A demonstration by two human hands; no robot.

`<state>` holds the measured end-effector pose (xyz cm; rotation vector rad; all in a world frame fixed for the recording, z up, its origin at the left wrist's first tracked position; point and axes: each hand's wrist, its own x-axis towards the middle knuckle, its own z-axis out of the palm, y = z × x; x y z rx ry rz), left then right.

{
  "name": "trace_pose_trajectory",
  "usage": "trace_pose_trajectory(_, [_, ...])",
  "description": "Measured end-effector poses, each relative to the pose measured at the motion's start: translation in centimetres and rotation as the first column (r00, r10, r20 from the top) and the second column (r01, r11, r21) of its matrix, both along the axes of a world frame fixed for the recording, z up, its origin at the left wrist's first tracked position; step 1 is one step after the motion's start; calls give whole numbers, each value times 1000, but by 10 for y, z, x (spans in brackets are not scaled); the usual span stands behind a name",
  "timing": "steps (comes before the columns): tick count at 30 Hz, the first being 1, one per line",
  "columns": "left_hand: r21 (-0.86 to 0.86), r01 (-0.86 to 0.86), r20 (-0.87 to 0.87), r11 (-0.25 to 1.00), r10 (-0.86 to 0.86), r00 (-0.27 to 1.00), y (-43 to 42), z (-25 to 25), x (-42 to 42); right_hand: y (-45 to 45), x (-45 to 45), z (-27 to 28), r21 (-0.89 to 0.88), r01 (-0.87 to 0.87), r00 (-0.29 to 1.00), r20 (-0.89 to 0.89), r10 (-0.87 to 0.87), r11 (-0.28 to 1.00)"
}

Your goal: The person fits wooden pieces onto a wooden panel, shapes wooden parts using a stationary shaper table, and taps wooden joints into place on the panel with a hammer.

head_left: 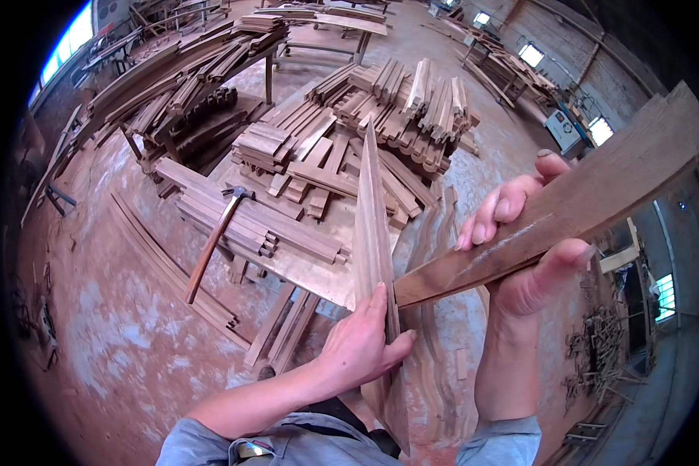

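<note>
My left hand [363, 342] is wrapped around a long narrow wooden board [373, 233] that stands nearly on end in front of my body, its far tip pointing away from me. In my right hand [528, 233] is a wider wooden plank [590, 190], gripped with the fingers on one side and the thumb on the other. The plank slants up to the right, and its lower end meets or nearly meets the board just above my left hand. Whether the two are joined cannot be made out.
A claw hammer [219, 237] lies across stacked strips on the work table [318, 272]. Piles of cut wood pieces [396, 93] cover its far side. Long boards [186, 78] are heaped on a stand at left. Loose strips [179, 268] lie on the floor.
</note>
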<state>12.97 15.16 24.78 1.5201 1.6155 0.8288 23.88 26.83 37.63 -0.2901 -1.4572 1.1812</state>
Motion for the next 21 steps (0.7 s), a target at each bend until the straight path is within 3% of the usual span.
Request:
trace_pose_trajectory(11, [16,-2,-11,1000,2,1000,1,-1,4,15,-5,-1,26,-46,998,45,44,999])
trace_pose_trajectory(14, [7,-4,-3,1000,4,1000,1,1,5,23,-11,2,6,1,999,-35,-1,1000])
trace_pose_trajectory(21, [20,-5,-7,1000,5,1000,1,-1,5,25,-4,-2,41,-18,999,34,17,999])
